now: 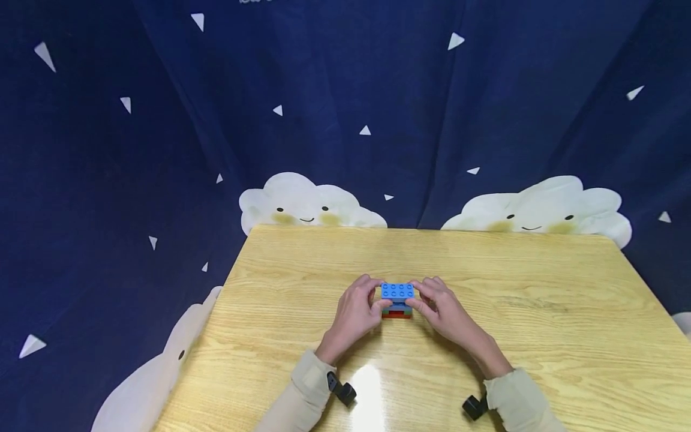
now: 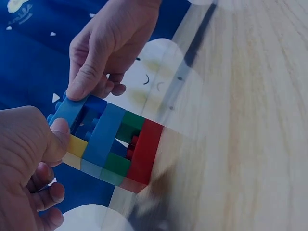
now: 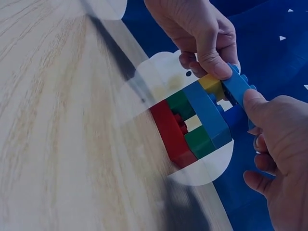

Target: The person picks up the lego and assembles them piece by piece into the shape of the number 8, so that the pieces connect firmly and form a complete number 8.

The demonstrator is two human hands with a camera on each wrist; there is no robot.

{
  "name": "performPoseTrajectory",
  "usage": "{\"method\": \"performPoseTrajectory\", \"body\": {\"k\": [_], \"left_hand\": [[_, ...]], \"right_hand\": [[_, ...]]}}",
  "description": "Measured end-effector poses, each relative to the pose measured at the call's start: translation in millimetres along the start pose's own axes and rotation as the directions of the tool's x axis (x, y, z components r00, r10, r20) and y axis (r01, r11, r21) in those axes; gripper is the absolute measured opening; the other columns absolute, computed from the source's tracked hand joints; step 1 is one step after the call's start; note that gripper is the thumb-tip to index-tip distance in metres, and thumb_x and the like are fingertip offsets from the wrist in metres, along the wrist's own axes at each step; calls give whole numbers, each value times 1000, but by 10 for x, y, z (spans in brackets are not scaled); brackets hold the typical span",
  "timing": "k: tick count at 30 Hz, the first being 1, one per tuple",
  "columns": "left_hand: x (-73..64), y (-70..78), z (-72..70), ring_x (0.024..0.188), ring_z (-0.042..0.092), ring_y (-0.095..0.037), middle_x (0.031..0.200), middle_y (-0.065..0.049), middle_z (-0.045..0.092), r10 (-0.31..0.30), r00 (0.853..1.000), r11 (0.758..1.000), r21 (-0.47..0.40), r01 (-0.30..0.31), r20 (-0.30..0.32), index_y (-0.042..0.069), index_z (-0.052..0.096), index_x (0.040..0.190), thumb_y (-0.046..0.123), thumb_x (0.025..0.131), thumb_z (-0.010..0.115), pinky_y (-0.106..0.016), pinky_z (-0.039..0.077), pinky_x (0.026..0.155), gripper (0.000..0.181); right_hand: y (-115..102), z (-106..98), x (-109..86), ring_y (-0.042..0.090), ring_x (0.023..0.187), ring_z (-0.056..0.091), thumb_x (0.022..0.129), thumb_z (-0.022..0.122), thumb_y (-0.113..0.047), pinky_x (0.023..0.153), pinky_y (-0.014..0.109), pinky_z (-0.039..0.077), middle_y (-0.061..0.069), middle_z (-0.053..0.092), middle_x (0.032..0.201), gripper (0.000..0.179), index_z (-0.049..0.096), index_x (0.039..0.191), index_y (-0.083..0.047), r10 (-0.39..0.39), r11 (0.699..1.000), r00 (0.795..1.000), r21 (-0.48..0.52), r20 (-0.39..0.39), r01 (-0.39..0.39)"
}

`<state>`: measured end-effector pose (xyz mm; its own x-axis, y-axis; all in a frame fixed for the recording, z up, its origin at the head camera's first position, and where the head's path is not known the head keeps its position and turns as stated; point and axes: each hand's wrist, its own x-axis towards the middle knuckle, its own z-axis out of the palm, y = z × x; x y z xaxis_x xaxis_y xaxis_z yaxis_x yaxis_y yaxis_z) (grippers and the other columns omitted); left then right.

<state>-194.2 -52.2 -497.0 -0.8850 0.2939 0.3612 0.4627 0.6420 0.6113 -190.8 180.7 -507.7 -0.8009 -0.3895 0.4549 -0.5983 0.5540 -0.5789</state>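
Note:
Both hands pinch a light-blue eight-stud brick (image 1: 397,290) by its two ends, the left hand (image 1: 354,309) at one end and the right hand (image 1: 447,311) at the other. That brick lies right over a yellow brick (image 3: 210,85) on the left-hand side and a dark-blue brick (image 3: 234,116) on the right-hand side. Under these runs a second long light-blue brick (image 2: 103,127). Two green bricks (image 2: 115,165) carry it, with a gap between them. A long red brick (image 2: 147,151) forms the bottom of the stack, standing on the table.
The wooden table (image 1: 302,264) extends around the stack on all sides. Behind it hangs a dark-blue curtain (image 1: 335,78) with white triangles and smiling clouds. Black wrist cameras (image 1: 345,393) stick out from both cream sleeves (image 1: 523,402).

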Motion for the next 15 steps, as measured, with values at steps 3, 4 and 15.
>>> {"method": "performPoseTrajectory", "body": {"k": [3, 4, 15], "left_hand": [[-1, 4, 10, 66, 41, -7, 78, 4, 48, -19, 1000, 1000, -17, 19, -4, 5, 76, 120, 18, 86, 87, -21, 32, 57, 38], [-1, 5, 12, 66, 41, -7, 78, 3, 49, -22, 1000, 1000, -22, 22, -8, 6, 76, 119, 18, 86, 87, -21, 32, 57, 38], [-16, -16, 46, 67, 40, -8, 78, 3, 47, -34, 999, 998, -44, 34, 2, 6, 74, 121, 20, 90, 84, -21, 31, 57, 36]], "right_hand": [[1, 2, -6, 11, 91, 46, 96, 75, -12, 75, 27, 41, -7, 63, 95, 38, 69, 131, 5, -3, 1000, 1000, 1, 0, 3], [4, 5, -4, 11, 91, 47, 96, 75, -11, 74, 27, 41, -6, 64, 95, 38, 69, 131, 4, -9, 1000, 1000, 2, -3, 9], [89, 56, -9, 9, 83, 43, 92, 77, -5, 71, 24, 37, -9, 47, 79, 36, 71, 127, 4, -72, 997, 996, 19, -55, 73]]}}
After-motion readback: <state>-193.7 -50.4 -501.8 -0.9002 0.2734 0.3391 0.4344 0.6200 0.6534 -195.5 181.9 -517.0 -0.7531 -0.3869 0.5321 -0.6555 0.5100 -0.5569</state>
